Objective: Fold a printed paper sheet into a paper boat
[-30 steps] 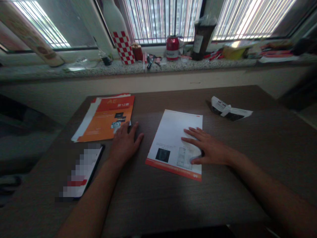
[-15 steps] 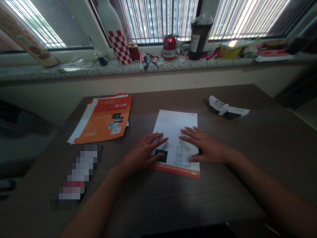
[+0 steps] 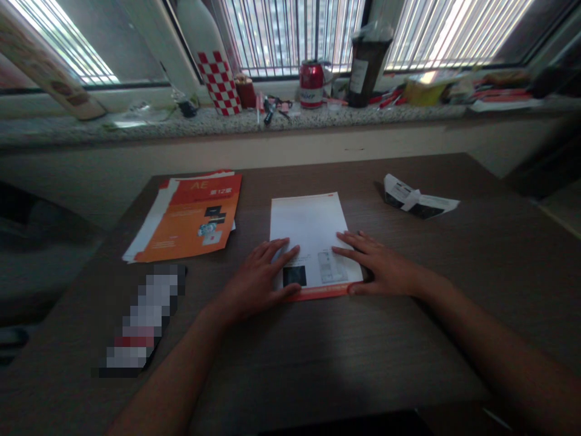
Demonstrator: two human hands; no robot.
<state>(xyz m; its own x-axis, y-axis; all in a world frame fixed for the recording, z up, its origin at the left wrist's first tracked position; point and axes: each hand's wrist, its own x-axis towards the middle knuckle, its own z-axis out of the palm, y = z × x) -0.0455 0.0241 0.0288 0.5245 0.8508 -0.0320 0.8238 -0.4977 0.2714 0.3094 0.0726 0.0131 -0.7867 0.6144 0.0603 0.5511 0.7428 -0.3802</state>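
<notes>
A white printed sheet of paper (image 3: 306,221) lies flat on the dark wooden table (image 3: 327,357), with an orange-red band along its near edge and small pictures above the band. My left hand (image 3: 265,272) rests on the sheet's left edge, fingers spread. On the right edge lies my right hand (image 3: 379,263), its fingers also apart and pressed flat. Neither hand grips anything. Parts of both side edges are hidden under the fingers.
Orange booklets or sheets (image 3: 195,218) are stacked at the back left. A blurred-out phone-like object (image 3: 143,321) lies nearer on the left. Folded paper (image 3: 420,200) stands at the back right. The windowsill (image 3: 154,133) holds a red can (image 3: 311,85) and a dark cup (image 3: 367,69).
The sheet has turned and shifted away from me, its far edge moving left. Both hands have stayed nearly in place at its sides, fingers still spread.
</notes>
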